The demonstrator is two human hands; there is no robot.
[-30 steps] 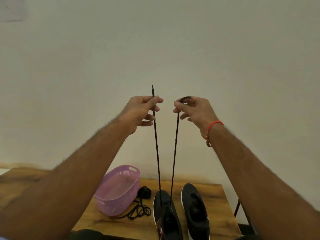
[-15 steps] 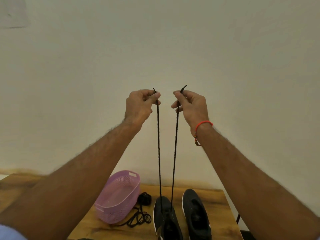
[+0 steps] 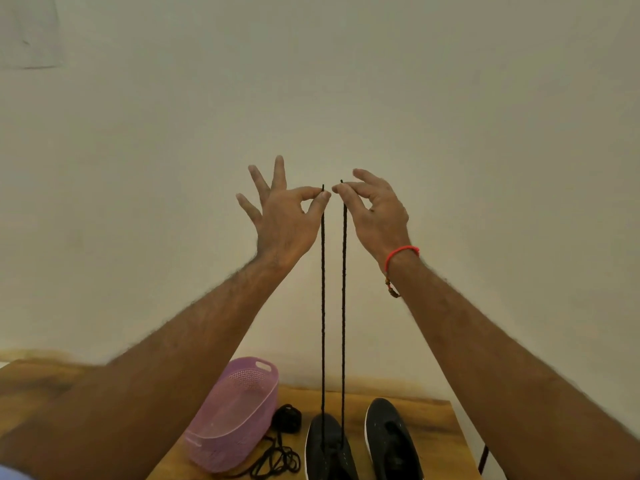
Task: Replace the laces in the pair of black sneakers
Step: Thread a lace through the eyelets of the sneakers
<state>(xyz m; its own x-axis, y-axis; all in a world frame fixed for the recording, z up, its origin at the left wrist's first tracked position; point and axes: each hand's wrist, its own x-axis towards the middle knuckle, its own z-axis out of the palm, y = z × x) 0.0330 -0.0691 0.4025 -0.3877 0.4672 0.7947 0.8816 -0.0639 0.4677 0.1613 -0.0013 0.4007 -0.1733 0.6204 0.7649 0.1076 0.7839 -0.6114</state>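
Note:
Two black sneakers stand side by side on the wooden table (image 3: 429, 420): the left sneaker (image 3: 329, 448) and the right sneaker (image 3: 391, 441). A black lace (image 3: 323, 306) rises taut in two strands from the left sneaker's eyelets. My left hand (image 3: 284, 220) pinches the tip of the left strand between thumb and forefinger, other fingers spread. My right hand (image 3: 374, 213), with a red thread at the wrist, pinches the tip of the right strand. Both hands are held high in front of the wall, tips level and nearly touching.
A pink perforated plastic basket (image 3: 239, 414) sits left of the sneakers. A coiled black lace bundle (image 3: 287, 417) and a loose tangled black lace (image 3: 277, 460) lie between basket and left sneaker. The table's right edge is just past the right sneaker.
Both hands slid up to the very tips of the lace and came closer together. The left hand's other fingers spread out; the strands now hang nearly parallel.

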